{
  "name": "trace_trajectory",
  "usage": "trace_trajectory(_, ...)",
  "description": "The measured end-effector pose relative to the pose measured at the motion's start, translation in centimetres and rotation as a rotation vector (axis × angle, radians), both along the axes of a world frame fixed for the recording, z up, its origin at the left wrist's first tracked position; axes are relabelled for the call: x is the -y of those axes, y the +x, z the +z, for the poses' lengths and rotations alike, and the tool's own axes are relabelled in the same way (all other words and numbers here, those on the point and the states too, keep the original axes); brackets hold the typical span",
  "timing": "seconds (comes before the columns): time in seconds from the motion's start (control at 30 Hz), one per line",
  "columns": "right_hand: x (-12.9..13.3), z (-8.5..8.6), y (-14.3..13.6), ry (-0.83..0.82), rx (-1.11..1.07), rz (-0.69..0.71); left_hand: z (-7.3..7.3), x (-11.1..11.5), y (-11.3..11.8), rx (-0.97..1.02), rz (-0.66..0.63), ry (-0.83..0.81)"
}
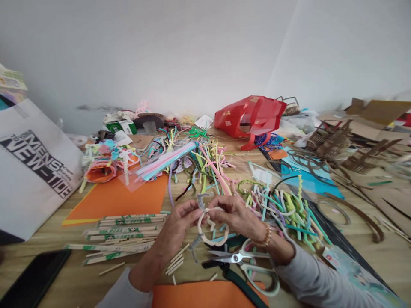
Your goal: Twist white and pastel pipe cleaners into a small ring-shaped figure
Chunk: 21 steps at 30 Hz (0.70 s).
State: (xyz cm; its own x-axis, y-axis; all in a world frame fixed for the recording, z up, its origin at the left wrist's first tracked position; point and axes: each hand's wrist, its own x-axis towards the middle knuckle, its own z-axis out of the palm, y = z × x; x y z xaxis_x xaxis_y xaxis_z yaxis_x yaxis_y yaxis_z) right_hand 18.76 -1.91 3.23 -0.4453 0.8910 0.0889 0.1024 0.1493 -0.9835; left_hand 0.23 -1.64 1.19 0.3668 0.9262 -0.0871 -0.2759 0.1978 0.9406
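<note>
A cream fuzzy pipe-cleaner ring (pixel 219 242) hangs between my two hands at the middle of the view. Grey pipe-cleaner pieces (pixel 195 243) are attached at its left side and near its top. My left hand (pixel 180 222) pinches the ring's upper left, by the upper grey piece. The thumb and fingers of my right hand (pixel 233 214) close on the ring's top, their tips near those of my left hand. Below the ring lie scissors (pixel 236 258) with pale handles and a dark-handled tool (pixel 239 282), partly covering each other. Short wooden sticks (pixel 175 262) lie left of the scissors.
Wrapped chopsticks (pixel 123 233) and a black phone (pixel 36 278) lie left. Orange sheets (pixel 120 199) are behind and in front. Pipe cleaners (pixel 289 209) pile up behind and right, near a red bag (pixel 248 117). A white bag (pixel 35 167) stands far left; woven brown pieces (pixel 334 139) lie right.
</note>
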Motion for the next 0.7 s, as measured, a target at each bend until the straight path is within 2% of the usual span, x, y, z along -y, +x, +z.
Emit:
trace_trajectory(0.1, -0.1, 0.0, 0.0, -0.045, 0.007, 0.002, 0.3, -0.1, -0.1, -0.094, -0.003, 0.079)
trace_trajectory(0.23, -0.4, -0.4, -0.1, -0.171, -0.071, 0.009, 0.6, 0.1, -0.3, -0.309, 0.036, 0.301)
trace_trajectory(0.4, -0.5, -1.2, -0.7, -0.345, -0.174, -0.011, 0.3, 0.5, -0.5, -0.614, 0.212, 0.807)
trace_trajectory(0.5, -0.4, -1.4, -1.2, -0.362, -0.181, -0.037, -0.2, 0.7, -0.6, -0.704, 0.257, 1.058)
trace_trajectory(0.57, -0.3, -1.4, -1.4, -0.353, -0.186, -0.059, -0.5, 0.8, -0.5, -0.742, 0.271, 1.131)
trace_trajectory(0.7, -0.1, -1.5, -1.6, -0.334, -0.223, -0.091, -0.6, 0.9, -0.3, -0.77, 0.299, 1.161)
